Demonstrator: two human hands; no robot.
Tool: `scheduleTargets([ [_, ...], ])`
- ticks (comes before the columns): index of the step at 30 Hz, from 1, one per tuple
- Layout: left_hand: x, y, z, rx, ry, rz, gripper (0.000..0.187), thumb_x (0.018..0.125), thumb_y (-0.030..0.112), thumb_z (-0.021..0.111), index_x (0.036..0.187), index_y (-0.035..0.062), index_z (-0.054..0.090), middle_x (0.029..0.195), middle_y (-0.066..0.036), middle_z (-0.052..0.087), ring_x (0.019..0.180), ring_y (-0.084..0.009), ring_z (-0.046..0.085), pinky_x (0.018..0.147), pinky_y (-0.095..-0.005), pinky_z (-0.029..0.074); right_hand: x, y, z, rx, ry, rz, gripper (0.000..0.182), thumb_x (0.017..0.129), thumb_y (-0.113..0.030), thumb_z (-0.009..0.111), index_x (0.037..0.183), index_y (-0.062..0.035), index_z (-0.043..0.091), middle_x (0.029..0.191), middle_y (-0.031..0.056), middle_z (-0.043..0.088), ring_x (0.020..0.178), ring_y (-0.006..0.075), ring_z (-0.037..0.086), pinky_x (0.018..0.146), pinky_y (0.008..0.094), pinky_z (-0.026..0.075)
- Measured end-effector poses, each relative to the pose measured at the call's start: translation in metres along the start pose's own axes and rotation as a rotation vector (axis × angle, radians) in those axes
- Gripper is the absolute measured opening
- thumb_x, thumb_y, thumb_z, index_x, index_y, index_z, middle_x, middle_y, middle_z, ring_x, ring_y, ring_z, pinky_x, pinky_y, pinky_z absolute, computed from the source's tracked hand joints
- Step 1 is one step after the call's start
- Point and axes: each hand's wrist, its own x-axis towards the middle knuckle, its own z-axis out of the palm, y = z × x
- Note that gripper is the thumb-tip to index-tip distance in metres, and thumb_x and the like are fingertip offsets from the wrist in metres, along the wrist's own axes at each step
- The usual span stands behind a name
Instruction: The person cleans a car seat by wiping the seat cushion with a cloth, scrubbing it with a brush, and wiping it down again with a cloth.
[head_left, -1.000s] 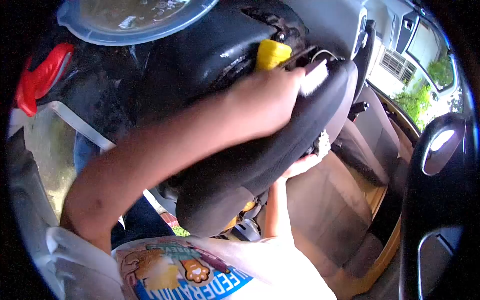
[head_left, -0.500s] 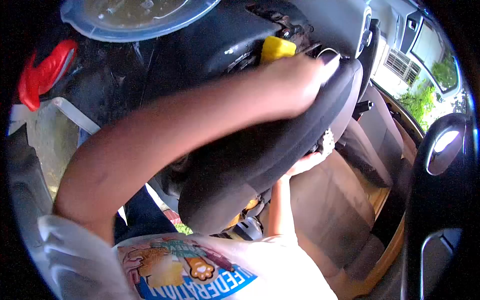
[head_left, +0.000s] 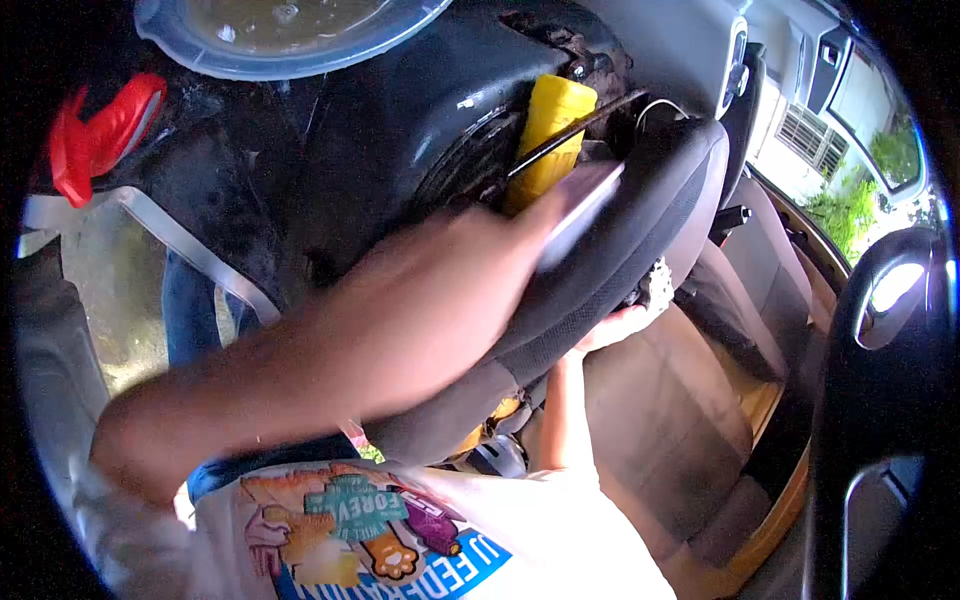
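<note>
A grey and black car seat back (head_left: 640,215) slants across the middle of the view. My left hand (head_left: 575,215) is over its upper face, smeared by motion, with a pale flat patch along the fingers; I cannot tell whether that is something held. Under the seat's lower edge, my right hand (head_left: 618,325) is closed round a crumpled white and dark cloth (head_left: 656,288). Just beyond my left hand stands a yellow cylindrical container (head_left: 552,135), with a thin dark rod (head_left: 580,128) crossing in front of it.
A translucent basin (head_left: 300,66) of murky water sits on the black plastic trim at the top. A red plastic object (head_left: 105,140) lies at the far left. Beige carpet (head_left: 660,400) covers the floor below the seat; a black door panel (head_left: 835,420) borders the right.
My left hand has swept down and left along the seat back, uncovering more of the yellow container and the dark rod. My right hand stays in place with the cloth.
</note>
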Motion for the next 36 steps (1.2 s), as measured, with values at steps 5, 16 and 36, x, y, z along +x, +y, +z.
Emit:
scheduleTargets([
  [5, 0.018, -0.008, 0.023, -0.049, 0.041, -0.034, 0.049, 0.099, 0.006, 0.047, 0.148, 0.0075, 0.040, 0.085, -0.030, 0.067, 0.077, -0.0445, 0.069, 0.066, -0.0536, 0.054, -0.002, 0.003, -0.002, -0.006, 0.000, -0.016, 0.052, 0.109, -0.035, 0.033, 0.133, 0.0070, 0.050, 0.138, 0.0247, 0.051, 0.127, 0.0371, 0.047, 0.112, 0.0481, 0.031],
  [16, -0.090, 0.017, -0.029, 0.045, -0.305, -0.329, 0.066, 0.095, -0.001, 0.048, 0.157, 0.0112, 0.029, 0.093, -0.031, 0.068, 0.080, -0.0450, 0.069, 0.069, -0.0535, 0.055, 0.001, 0.005, -0.007, -0.026, -0.005, -0.033, 0.052, 0.109, -0.035, 0.033, 0.133, 0.0079, 0.050, 0.138, 0.0256, 0.051, 0.127, 0.0382, 0.047, 0.111, 0.0486, 0.032],
  [36, -0.064, 0.007, -0.009, 0.045, -0.207, -0.157, 0.070, 0.094, 0.004, 0.053, 0.159, 0.0147, 0.028, 0.099, -0.030, 0.067, 0.084, -0.0412, 0.071, 0.073, -0.0471, 0.058, 0.001, 0.011, -0.013, -0.049, -0.035, -0.073, 0.053, 0.109, -0.035, 0.033, 0.131, 0.0093, 0.051, 0.137, 0.0274, 0.052, 0.125, 0.0401, 0.048, 0.111, 0.0496, 0.032],
])
